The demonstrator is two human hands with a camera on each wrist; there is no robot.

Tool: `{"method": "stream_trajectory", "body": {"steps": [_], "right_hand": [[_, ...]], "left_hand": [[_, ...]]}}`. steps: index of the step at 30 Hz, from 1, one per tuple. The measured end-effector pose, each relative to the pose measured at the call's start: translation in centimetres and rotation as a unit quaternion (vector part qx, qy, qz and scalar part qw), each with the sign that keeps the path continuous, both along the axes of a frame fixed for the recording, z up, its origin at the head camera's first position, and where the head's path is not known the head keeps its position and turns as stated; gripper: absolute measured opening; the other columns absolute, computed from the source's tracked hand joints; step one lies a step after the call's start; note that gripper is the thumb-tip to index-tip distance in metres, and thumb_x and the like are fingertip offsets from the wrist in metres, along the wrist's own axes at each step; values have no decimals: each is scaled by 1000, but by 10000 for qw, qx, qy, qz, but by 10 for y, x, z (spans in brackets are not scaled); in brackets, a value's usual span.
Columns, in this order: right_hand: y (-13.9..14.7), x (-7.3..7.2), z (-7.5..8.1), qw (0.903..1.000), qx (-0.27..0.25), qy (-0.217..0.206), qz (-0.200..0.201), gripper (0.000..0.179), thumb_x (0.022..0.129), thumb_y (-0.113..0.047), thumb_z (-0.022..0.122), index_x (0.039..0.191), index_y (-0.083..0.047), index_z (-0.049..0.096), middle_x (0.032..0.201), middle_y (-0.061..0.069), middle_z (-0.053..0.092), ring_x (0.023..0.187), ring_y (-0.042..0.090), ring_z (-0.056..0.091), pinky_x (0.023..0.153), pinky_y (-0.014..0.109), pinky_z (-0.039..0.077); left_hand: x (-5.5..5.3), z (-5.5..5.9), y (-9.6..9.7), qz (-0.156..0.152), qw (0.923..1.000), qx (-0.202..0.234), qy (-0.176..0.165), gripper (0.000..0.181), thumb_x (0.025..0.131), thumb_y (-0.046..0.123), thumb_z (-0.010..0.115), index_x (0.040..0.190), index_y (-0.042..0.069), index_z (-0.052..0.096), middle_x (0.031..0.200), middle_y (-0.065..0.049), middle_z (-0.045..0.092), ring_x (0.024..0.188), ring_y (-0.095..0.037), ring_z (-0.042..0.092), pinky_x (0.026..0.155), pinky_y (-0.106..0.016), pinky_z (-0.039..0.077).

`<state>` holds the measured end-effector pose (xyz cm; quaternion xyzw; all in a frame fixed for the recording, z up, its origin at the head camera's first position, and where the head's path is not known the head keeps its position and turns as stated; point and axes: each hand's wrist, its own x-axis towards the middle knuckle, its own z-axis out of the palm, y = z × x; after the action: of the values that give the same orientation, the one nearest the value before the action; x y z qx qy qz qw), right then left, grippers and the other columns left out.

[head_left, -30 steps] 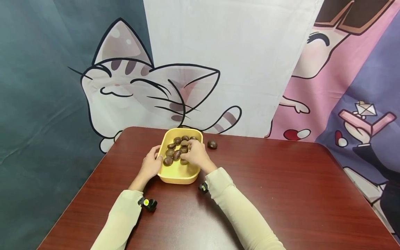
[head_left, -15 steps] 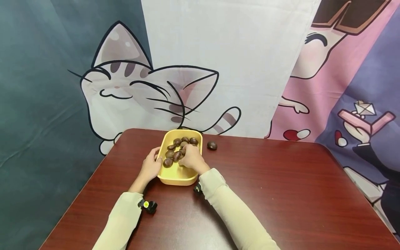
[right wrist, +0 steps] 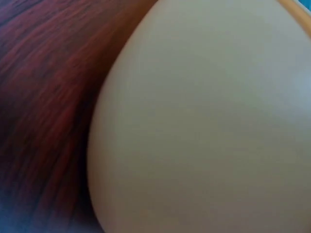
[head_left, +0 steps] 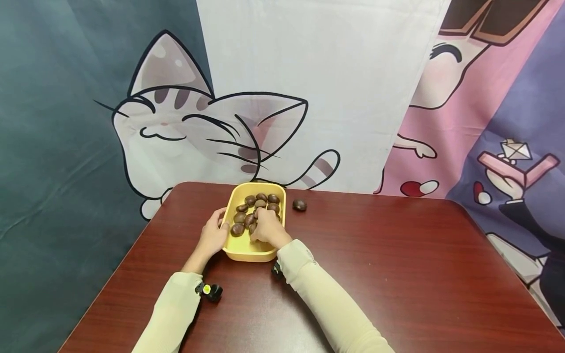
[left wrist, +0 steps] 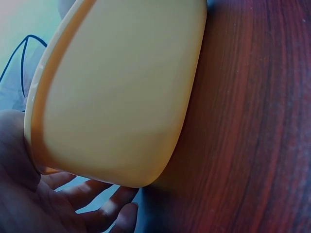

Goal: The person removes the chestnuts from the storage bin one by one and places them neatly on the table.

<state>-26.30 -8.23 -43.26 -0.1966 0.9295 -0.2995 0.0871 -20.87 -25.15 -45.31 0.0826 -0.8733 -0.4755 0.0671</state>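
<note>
A yellow plastic box (head_left: 250,256) stands on the table with several glossy brown chestnuts (head_left: 237,229) in it. My left hand (head_left: 213,236) grips the box's left side, thumb at the rim; in the left wrist view, its fingers (left wrist: 82,194) spread along the outer wall. My right hand (head_left: 270,229) reaches down inside the box at its right, fingers among the chestnuts, hiding some of them. I cannot tell whether it holds one. Only the box's outer wall (right wrist: 204,126) and the table show in the right wrist view.
One lone chestnut (head_left: 299,205) lies on the dark red wooden table (head_left: 397,264), just right of the box. Behind the table's far edge hangs a printed cloth backdrop (head_left: 353,73) with a cartoon cat.
My right hand has moved slightly left and down inside the box, uncovering chestnuts at the box's far right. The left hand keeps its grip on the box.
</note>
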Motion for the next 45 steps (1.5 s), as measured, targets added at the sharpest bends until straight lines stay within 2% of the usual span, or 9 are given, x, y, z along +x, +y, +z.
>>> {"method": "stream_trajectory", "body": {"steps": [5, 12, 16, 19, 24, 28, 36, 40, 45], "right_hand": [[-2, 0, -4, 9994, 239, 259, -7, 56, 64, -7, 91, 110, -4, 59, 105, 17, 63, 83, 22, 59, 62, 30, 50], [-4, -1, -8, 9963, 514, 686, 57, 27, 66, -4, 83, 78, -11, 60, 83, 9, 64, 70, 21, 54, 55, 29, 45], [-2, 0, -5, 9979, 161, 619, 101, 27, 64, -5, 86, 70, -11, 61, 74, 4, 61, 66, 19, 54, 55, 28, 46], [1, 0, 0, 9982, -265, 517, 154, 26, 64, -7, 90, 73, -9, 65, 77, 2, 63, 74, 22, 57, 63, 28, 49], [6, 0, 10, 9970, -695, 322, 53, 31, 64, -12, 91, 87, -11, 70, 92, 0, 68, 98, 29, 58, 78, 32, 50], [10, -2, 17, 9952, -960, 202, -6, 37, 64, -12, 92, 94, -11, 70, 96, 2, 70, 106, 31, 56, 86, 35, 49], [28, -8, 30, 9920, -1217, 330, -43, 42, 66, -15, 92, 103, -8, 71, 101, 8, 71, 99, 26, 64, 85, 35, 52], [44, -12, 37, 9905, -1288, 417, -231, 43, 69, -17, 90, 107, -7, 72, 104, 11, 72, 98, 26, 66, 83, 37, 53], [67, -24, 35, 9839, -1582, 610, -574, 41, 72, -17, 88, 109, -7, 73, 102, 10, 74, 93, 23, 68, 81, 37, 54]], "left_hand": [[0, 1, 0, -7, 10000, 12, -9, 47, 101, 12, 44, 148, 9, 41, 124, -20, 66, 90, -27, 69, 80, -37, 51], [0, 3, 1, -16, 10000, -14, 24, 47, 101, 12, 45, 147, 8, 42, 123, -20, 66, 90, -28, 69, 81, -39, 51], [1, 3, 0, -20, 10000, -75, 10, 46, 101, 13, 45, 147, 9, 42, 123, -19, 66, 91, -28, 69, 83, -40, 50], [1, 3, 0, -18, 9999, -107, 12, 47, 101, 13, 45, 147, 9, 42, 124, -19, 66, 92, -28, 68, 85, -41, 50], [1, 3, 0, -9, 9999, -102, 14, 47, 101, 13, 45, 148, 9, 41, 126, -19, 65, 94, -29, 68, 87, -43, 49], [1, 3, -1, -25, 9999, -121, 18, 47, 101, 13, 45, 148, 9, 41, 126, -20, 65, 95, -29, 68, 87, -44, 49], [1, 3, 0, -41, 10000, -83, 30, 47, 101, 12, 45, 147, 8, 42, 124, -20, 66, 92, -28, 69, 84, -41, 51], [1, 3, 0, -46, 10000, -73, 29, 47, 101, 12, 45, 147, 8, 41, 124, -20, 66, 92, -28, 69, 83, -40, 51], [1, 4, 1, -34, 10000, -83, 17, 47, 101, 12, 45, 148, 8, 41, 124, -20, 66, 92, -28, 69, 83, -41, 51]]}}
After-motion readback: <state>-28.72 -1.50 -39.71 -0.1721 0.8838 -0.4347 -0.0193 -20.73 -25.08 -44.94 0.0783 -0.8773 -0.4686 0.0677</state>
